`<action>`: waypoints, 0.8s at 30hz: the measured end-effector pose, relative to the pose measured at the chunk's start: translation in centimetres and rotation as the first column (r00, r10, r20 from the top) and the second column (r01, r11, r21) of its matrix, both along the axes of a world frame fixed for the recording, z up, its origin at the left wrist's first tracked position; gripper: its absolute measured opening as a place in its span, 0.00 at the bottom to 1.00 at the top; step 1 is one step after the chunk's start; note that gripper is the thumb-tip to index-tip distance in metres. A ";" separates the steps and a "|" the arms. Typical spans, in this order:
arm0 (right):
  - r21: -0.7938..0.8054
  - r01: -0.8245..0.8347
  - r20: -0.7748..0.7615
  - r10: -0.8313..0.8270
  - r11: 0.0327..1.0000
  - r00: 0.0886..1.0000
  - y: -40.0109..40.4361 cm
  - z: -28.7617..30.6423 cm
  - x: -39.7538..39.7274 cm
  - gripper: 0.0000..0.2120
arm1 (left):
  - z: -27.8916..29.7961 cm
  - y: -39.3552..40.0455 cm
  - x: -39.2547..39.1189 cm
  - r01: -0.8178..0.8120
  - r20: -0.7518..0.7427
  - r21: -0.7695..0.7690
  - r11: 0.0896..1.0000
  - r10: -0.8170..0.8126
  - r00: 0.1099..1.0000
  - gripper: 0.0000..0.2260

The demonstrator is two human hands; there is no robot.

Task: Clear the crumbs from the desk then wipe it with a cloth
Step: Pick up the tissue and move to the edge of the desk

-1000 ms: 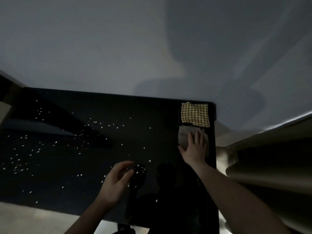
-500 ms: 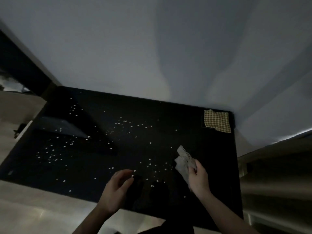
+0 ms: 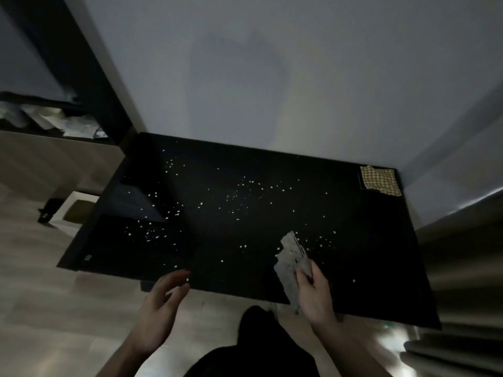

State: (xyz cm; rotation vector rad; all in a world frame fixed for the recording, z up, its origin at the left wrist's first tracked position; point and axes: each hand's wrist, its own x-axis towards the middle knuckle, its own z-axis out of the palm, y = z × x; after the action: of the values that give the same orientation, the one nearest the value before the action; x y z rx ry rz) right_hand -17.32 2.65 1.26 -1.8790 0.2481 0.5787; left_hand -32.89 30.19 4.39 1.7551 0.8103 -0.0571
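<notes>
- Near the front edge of the black rectangular desk (image 3: 340, 213), the right hand (image 3: 315, 295) pinches a crumpled grey cloth (image 3: 292, 261), lifted above the surface.
- At the front edge, the left hand (image 3: 160, 311) hangs open and cupped, empty.
- Small white crumbs (image 3: 245, 191) scatter across the desk's left and middle.
- A yellow checked cloth (image 3: 379, 180) lies flat at the far right corner.

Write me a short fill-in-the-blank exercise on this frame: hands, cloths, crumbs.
1. The grey cloth is held in the ____ hand.
2. The left hand is open and holds ____.
3. The checked cloth lies at the desk's far ____ corner.
4. The white crumbs are scattered over the ____.

Missing words: right; nothing; right; desk
</notes>
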 end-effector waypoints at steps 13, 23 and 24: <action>0.056 -0.025 -0.094 0.030 0.998 0.995 10.8 -0.6 -2.6 0.12 | 2.1 9.1 1.9 0.014 0.003 -0.008 1.000 -0.014 1.000 0.13; 0.127 -0.012 -0.047 0.018 0.992 0.999 21.0 -2.1 -1.4 0.10 | -0.7 19.8 0.4 0.009 -0.130 -0.038 0.999 -0.014 0.991 0.12; 0.123 0.007 -0.048 -0.001 0.992 0.999 21.7 -2.5 -1.9 0.09 | -1.0 21.2 0.5 0.023 -0.139 -0.041 0.999 -0.028 0.990 0.11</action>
State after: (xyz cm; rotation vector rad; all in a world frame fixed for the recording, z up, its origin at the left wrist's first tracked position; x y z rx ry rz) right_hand -19.21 24.37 -1.26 -1.7470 0.2423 0.6231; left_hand -32.39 51.43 3.34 1.7389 0.8823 -0.2141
